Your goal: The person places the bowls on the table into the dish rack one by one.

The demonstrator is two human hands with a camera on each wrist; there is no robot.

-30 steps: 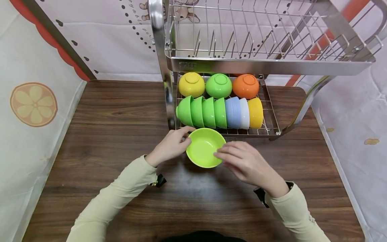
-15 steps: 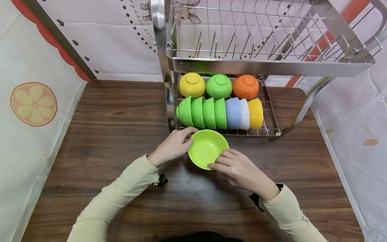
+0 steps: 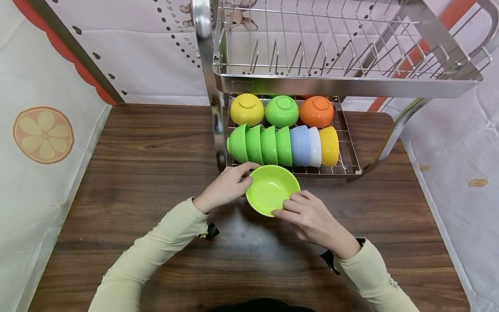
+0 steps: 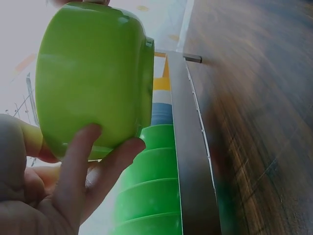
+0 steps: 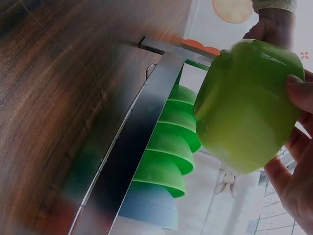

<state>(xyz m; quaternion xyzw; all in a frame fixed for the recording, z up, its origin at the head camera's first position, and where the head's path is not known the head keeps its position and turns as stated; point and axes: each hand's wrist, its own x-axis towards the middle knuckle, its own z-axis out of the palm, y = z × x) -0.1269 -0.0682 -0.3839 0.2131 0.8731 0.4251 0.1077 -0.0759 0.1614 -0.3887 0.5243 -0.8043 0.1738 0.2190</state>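
A lime-green bowl (image 3: 272, 188) is held up in front of the lower rack, its inside facing the head camera. My left hand (image 3: 230, 184) grips its left rim; in the left wrist view, fingertips lie against the outer wall of the bowl (image 4: 93, 78). At the front right of the rim, my right hand (image 3: 308, 216) pinches the bowl, with its fingers over the inside. The right wrist view has the thumb on one side of the bowl (image 5: 249, 107) and fingers below. Just behind it, several nested green bowls (image 3: 237, 145) lie sideways on the rack.
Beside the green bowls lie a blue bowl (image 3: 300, 145), a white one and a yellow bowl (image 3: 329, 146). Behind are upturned yellow, green and orange bowls (image 3: 317, 113). A metal upper rack (image 3: 343, 86) overhangs the lower shelf. The wooden table (image 3: 156, 143) extends around it.
My right hand has come from loosely over the bowl's right side to a pinch on its front-right rim. The bowl and left hand have shifted slightly right.
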